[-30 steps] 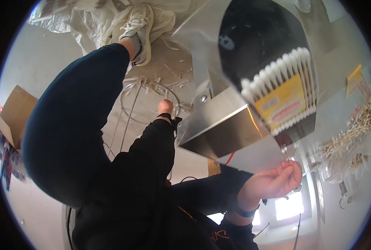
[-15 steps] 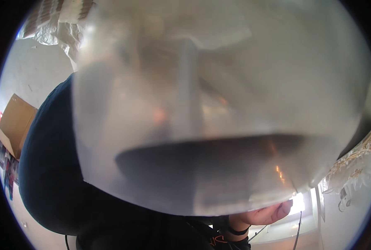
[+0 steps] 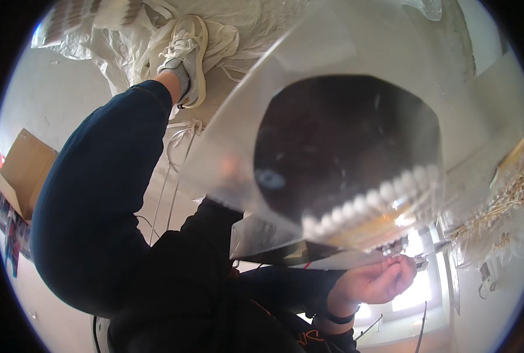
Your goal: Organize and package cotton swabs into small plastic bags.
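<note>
Pulled back from the lens, one clear bag (image 3: 344, 76) of cotton swabs (image 3: 367, 200) — right hand (image 3: 370, 282) fingers pinch its edge.

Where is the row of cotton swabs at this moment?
In the head view, right of centre: the cotton swabs sit inside the clear plastic bag held close to the camera, just above the right hand.

Head-worn fisheye, steeply downward, close-up.

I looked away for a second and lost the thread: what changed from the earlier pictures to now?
The clear plastic bag of cotton swabs swung up close, filled the view half a second ago, then drew back a little. The right hand stayed at its lower edge. The left hand is now hidden behind it. Leg and shoe stayed put.
</note>
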Tool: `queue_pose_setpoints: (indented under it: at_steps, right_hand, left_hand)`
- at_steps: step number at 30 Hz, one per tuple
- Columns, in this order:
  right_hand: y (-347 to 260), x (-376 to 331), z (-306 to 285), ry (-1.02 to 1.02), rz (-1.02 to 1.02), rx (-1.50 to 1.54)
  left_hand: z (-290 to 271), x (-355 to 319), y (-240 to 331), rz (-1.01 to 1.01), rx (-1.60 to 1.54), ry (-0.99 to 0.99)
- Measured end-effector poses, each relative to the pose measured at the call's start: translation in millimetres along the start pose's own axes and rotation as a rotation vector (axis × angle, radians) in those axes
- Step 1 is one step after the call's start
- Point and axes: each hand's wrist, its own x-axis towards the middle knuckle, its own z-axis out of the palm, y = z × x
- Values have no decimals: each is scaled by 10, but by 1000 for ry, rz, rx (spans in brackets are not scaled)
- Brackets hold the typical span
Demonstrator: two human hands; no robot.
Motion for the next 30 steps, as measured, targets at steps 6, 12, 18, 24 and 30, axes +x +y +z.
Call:
queue_pose_setpoints:
  at_steps: [6,12,18,24,30]
  right_hand:
    - [-173,78,132,87,141,128]
    - [-202,62,171,92,184,296]
    - [-127,30,136,122,280,210]
    - [-140,63,233,148,185,99]
    - [-54,100,230,184,134,35]
  left_hand:
    - [-115,469,-509,-83,-182,-41]
    - [-404,1079,-628,-54,46,-176]
    - [-308,402,-290,-40,143,-231]
    - [-373,-94,247,-119,-197,-443]
    - [-82,-751,883,-47,-313,-694]
